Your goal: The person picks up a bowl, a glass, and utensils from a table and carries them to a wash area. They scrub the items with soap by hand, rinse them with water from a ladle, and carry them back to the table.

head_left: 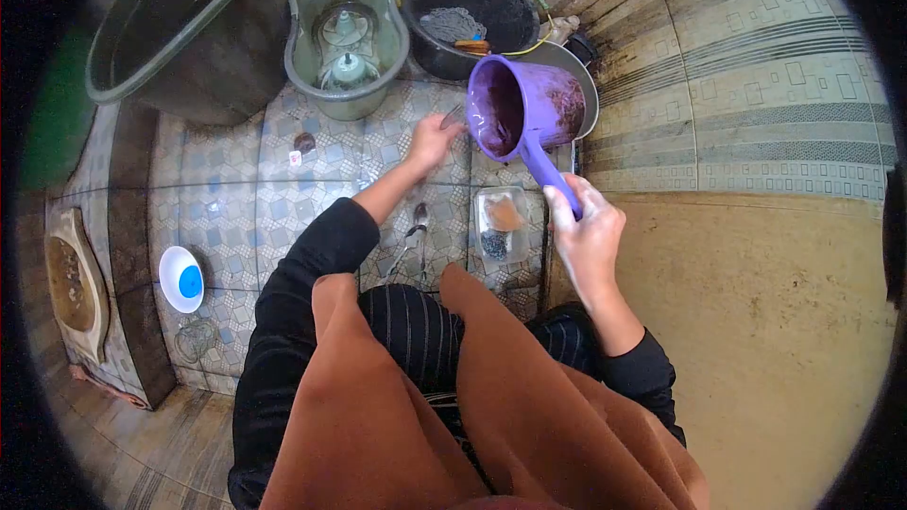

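My right hand [588, 231] is wrapped round the handle of a purple water dipper [543, 109]. The dipper is tilted, its mouth facing left towards my other hand. My left hand [433, 144] pinches a small piece of metal cutlery [453, 115] just left of the dipper's rim; its exact kind is too small to make out. On the tiles below lie spoons [419, 215]. A clear plastic box [515, 250] with an orange-brown sponge [504, 214] and a dark scouring pad [493, 245] sits beneath the dipper.
A large dark tub [203, 85], a grey-green container [302, 76] and a black bucket [439, 61] line the back. Behind the dipper stands a metal pot [588, 99]. A white-and-blue bowl [173, 269] and a clear glass item [196, 338] are at left, near a squat toilet [92, 307].
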A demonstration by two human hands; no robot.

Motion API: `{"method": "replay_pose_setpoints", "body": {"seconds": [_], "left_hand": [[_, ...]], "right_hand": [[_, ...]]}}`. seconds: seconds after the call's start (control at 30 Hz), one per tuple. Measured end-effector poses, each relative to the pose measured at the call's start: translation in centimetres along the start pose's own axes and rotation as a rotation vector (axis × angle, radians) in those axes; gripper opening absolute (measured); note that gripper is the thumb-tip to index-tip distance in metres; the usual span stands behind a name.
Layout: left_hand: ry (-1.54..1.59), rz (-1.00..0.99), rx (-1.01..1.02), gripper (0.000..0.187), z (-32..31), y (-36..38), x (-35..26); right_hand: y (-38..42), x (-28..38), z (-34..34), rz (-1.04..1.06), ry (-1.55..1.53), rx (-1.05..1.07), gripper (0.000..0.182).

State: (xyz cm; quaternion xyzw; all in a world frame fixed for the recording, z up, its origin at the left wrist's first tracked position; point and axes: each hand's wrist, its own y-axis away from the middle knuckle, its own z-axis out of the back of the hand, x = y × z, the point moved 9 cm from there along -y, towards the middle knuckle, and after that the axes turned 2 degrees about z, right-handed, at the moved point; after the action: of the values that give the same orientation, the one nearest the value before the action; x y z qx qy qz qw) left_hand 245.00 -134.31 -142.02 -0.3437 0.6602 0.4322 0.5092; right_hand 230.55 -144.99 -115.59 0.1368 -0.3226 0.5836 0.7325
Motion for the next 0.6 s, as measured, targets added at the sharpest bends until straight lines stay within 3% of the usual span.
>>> {"method": "replay_pose_setpoints", "body": {"seconds": [0.03, 0.2, 0.27, 0.4, 0.43, 0.47, 0.5, 0.57, 0.6], "left_hand": [[-0.403, -0.098, -0.127, 0.026, 0.5, 0.4, -2.3], [-0.485, -0.143, -0.201, 0.021, 0.6, 0.7, -4.0], [-0.587, -0.391, -0.137, 0.024, -0.2, 1.4, -6.1], [-0.626, -0.547, -0.191, 0.027, -0.3, 1.8, -7.3], [-0.418, -0.487, -0.169, 0.026, 0.1, 1.5, -7.6], [-0.213, -0.425, -0.148, 0.026, 0.7, 1.2, -7.6], [-0.217, -0.423, -0.151, 0.026, 1.0, 0.9, -7.5], [0.328, -0.327, -0.125, 0.025, 2.5, 0.0, -6.0], [0.408, -0.345, -0.089, 0.028, 2.9, 0.2, -6.4]], "right_hand": [[0.0, -0.1, -0.3, 0.0, -0.001, 0.001, 0.021], [-0.3, -0.6, -0.2, -0.06, -0.064, -0.038, 0.021], [-0.4, -0.3, 0.1, -0.043, -0.068, -0.058, 0.021], [-0.6, -0.4, 0.7, -0.002, -0.041, -0.119, 0.022], [-0.7, -0.2, 0.9, -0.005, -0.044, -0.116, 0.022], [-0.9, -1.0, 1.3, -0.143, -0.213, -0.138, 0.023], [-0.9, -2.1, 1.4, -0.282, -0.383, -0.159, 0.024], [-1.3, -2.5, 1.8, -0.312, -0.54, -0.152, 0.023], [-1.5, -2.8, 2.0, -0.33, -0.579, -0.137, 0.022]]}}
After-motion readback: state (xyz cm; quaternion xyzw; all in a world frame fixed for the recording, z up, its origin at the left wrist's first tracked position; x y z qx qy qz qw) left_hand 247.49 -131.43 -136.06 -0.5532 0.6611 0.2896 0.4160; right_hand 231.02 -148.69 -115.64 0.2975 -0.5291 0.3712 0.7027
